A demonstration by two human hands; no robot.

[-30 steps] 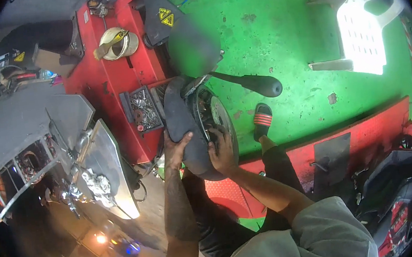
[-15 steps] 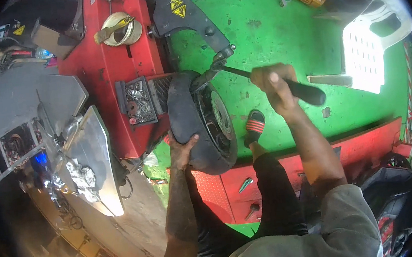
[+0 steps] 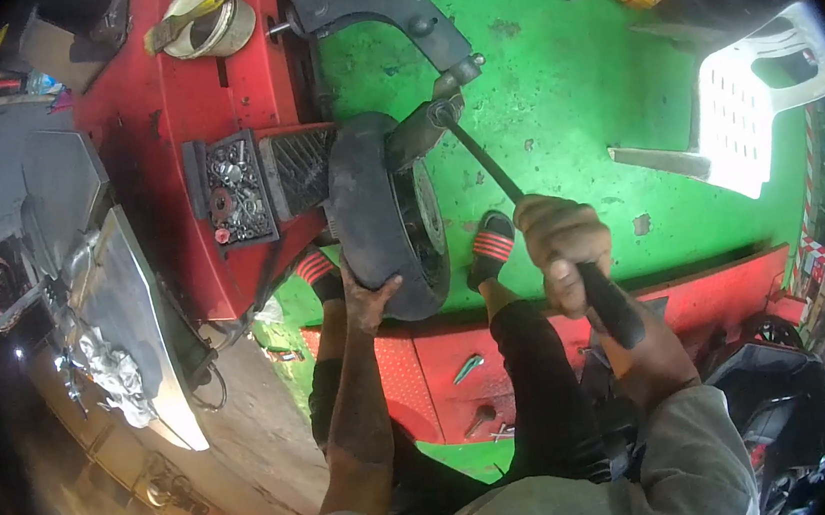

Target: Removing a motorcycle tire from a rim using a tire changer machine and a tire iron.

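Clasping the black-handled lever [image 3: 485, 161], the right hand [image 3: 566, 241] sat right of the tyre [image 3: 368, 212], itself near frame centre; the lever slanted up-left toward the tyre's top, while the nearer left hand [image 3: 370, 307] gripped the tyre's lower end.

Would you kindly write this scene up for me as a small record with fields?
Left hand: on the near end of the tire, thumb over the tread
Right hand: closed around the handle of the lever
Lever position: slanting, far end beside the tire
Machine: red, with a tray of small metal parts
Tub: whitish, brush across its top
Floor: green
Chair: white, at right
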